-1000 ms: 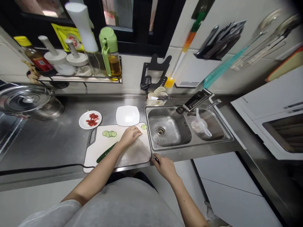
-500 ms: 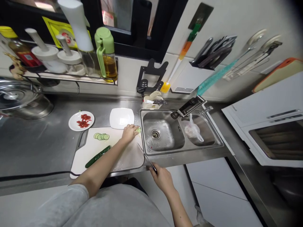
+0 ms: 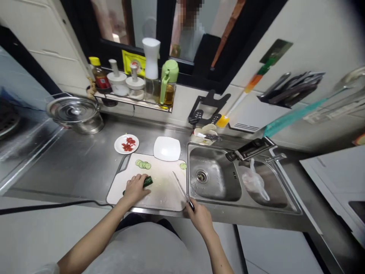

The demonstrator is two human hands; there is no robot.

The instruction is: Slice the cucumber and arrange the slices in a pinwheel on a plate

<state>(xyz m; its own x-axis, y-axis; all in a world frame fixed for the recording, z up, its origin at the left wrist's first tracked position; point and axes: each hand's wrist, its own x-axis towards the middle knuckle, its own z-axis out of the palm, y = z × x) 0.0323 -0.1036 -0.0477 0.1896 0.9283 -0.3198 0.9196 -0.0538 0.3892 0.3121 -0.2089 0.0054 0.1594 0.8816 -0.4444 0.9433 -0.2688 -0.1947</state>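
Observation:
My left hand (image 3: 137,189) is closed over a dark green cucumber (image 3: 148,181), which lies on the white cutting board (image 3: 162,198); its middle is hidden under my fingers. In my right hand (image 3: 200,217) is the black handle of a knife (image 3: 180,186), its blade angled over the right side of the board. Several overlapping cucumber slices (image 3: 143,164) lie at the board's far left. One lone cucumber slice (image 3: 183,166) rests at the far right corner. A white square plate (image 3: 167,148) sits at the board's far edge.
A round white plate (image 3: 127,144) with chopped red pieces stands behind the board's left. The steel sink (image 3: 215,175) adjoins on the right, with a tied plastic bag (image 3: 254,180) in its second basin. A lidded pot (image 3: 85,121) stands far left. A black cord (image 3: 57,208) crosses the counter's front.
My left hand has moved from the lone slice at the far right back to the cucumber and closed on it. The knife stays in my right hand. The head view has turned left.

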